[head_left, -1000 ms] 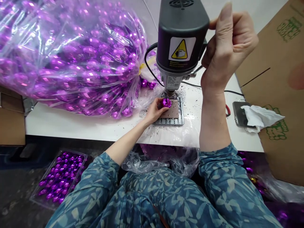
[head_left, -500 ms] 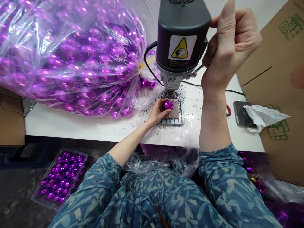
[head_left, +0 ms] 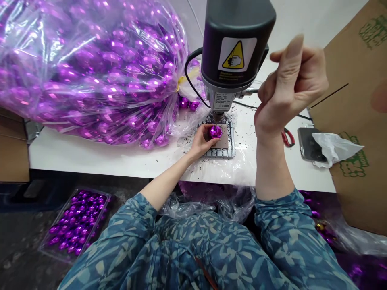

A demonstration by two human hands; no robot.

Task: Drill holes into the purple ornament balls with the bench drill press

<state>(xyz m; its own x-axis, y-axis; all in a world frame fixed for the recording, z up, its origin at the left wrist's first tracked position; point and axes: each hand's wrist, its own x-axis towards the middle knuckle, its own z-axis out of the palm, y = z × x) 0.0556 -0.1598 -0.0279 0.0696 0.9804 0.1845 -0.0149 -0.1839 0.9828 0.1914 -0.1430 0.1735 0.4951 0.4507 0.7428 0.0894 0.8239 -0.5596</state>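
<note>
Between the thumb and fingers of my left hand (head_left: 201, 143) is a shiny purple faceted ball (head_left: 215, 132), resting on a small brown board (head_left: 223, 141) over the slotted metal base (head_left: 231, 153) of a bench drill press. Directly above the ball is the drill's chuck (head_left: 217, 116); whether the bit is inside the ball I cannot tell. To the right of the black motor housing (head_left: 237, 48), my right hand (head_left: 290, 82) is raised and closed around the drill press's lever (head_left: 250, 91), whose grip end is hidden by the fingers.
A big clear bag (head_left: 99, 80) of purple balls fills the table's left side. Dark shavings surround the base. At right are red-handled pliers or scissors (head_left: 288, 137), a phone (head_left: 310, 143), a tissue (head_left: 335, 147) and a cardboard box (head_left: 359, 112). A plastic tray (head_left: 104, 201) of balls sits lower left.
My right hand has come down with the lever and sits farther below the motor's top. My left hand stays on the ball at the base. The view has shifted slightly.
</note>
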